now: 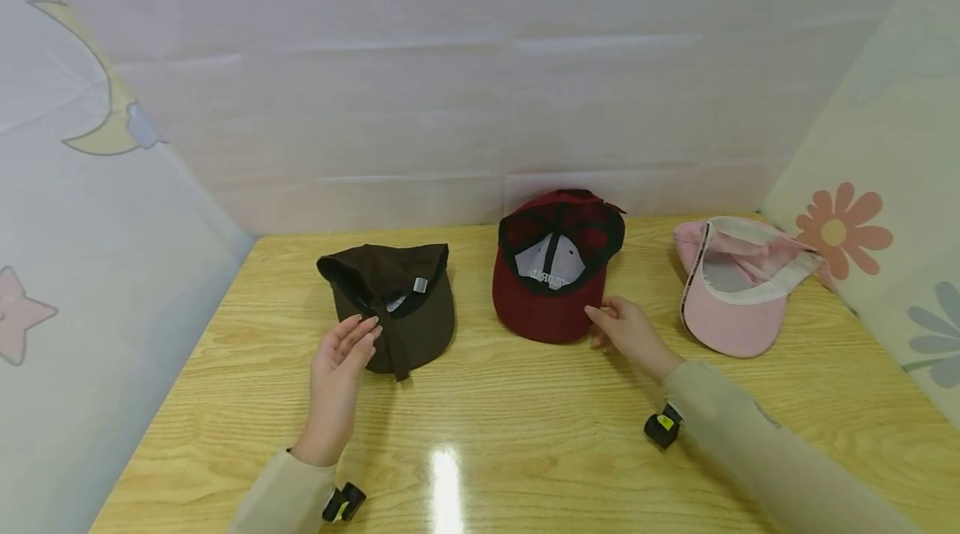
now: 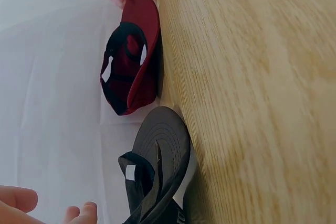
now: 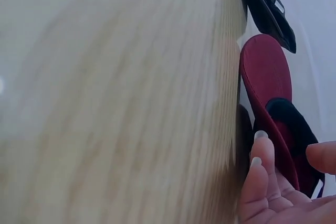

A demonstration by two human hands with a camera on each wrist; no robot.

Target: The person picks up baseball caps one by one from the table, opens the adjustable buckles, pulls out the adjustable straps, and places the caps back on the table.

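Three baseball caps lie crown down on a wooden table, their insides showing. At the left is a dark brown cap (image 1: 431, 313) with a strap hanging over its brim. My left hand (image 1: 336, 388) is at its near left side, fingers slightly bent with nothing between them; in the left wrist view its fingertips look apart from the cap. A dark red cap (image 1: 528, 313) sits in the middle, its lining pale at the front. My right hand (image 1: 633, 338) pinches its brim at the right edge, thumb above and fingers below, as the right wrist view (image 3: 270, 72) shows.
A pink cap (image 1: 731, 326) with a white inner band rests at the right, near the side wall. A pale sheet (image 1: 465, 101) rises behind the wooden table (image 1: 495, 426). Printed panels with flowers and a moon flank both sides.
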